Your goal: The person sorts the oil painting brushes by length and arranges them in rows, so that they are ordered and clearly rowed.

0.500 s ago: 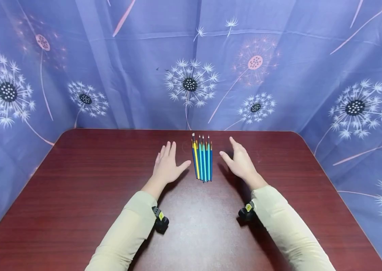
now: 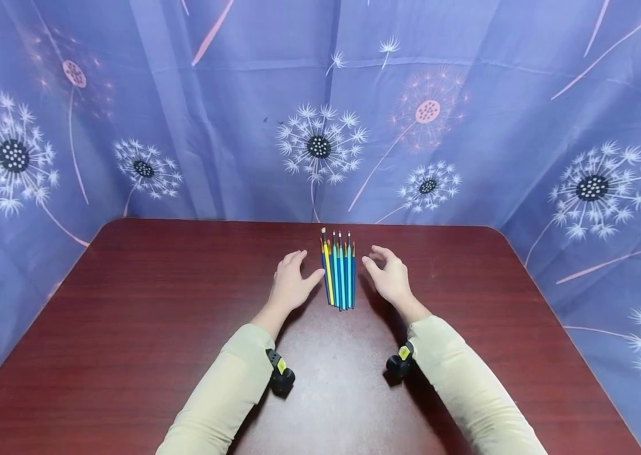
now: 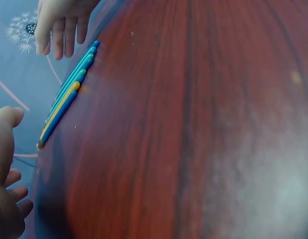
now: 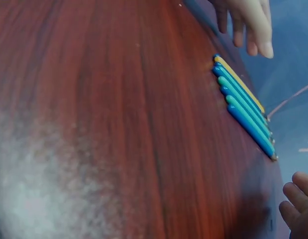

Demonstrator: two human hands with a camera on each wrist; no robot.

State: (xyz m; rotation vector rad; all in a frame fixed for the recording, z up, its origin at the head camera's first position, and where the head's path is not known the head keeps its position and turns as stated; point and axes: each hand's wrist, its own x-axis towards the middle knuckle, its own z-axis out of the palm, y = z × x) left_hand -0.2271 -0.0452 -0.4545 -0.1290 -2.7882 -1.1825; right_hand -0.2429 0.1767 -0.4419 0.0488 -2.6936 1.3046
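Several paintbrushes (image 2: 340,275) lie side by side on the dark red wooden table (image 2: 144,328), bristle ends toward the back edge. Their handles are dark blue and turquoise, with one yellow brush (image 2: 328,272) near the left side of the row. On the left of the row is my left hand (image 2: 290,287), its thumb tip right at the leftmost brushes in the head view and its fingers loosely bent. My right hand (image 2: 389,278) hovers just to the right, thumb and fingers apart around bare air. Neither hand holds anything.
A blue-violet curtain (image 2: 229,126) with dandelion prints surrounds the table at the back and sides. Small black cameras sit on both wrists, the left camera (image 2: 283,379) and the right camera (image 2: 395,366), close over the tabletop.
Both hands have moved inward toward the row of brushes, and their fingers have bent from a straighter spread. The brushes lie as before; the head view has tilted slightly.
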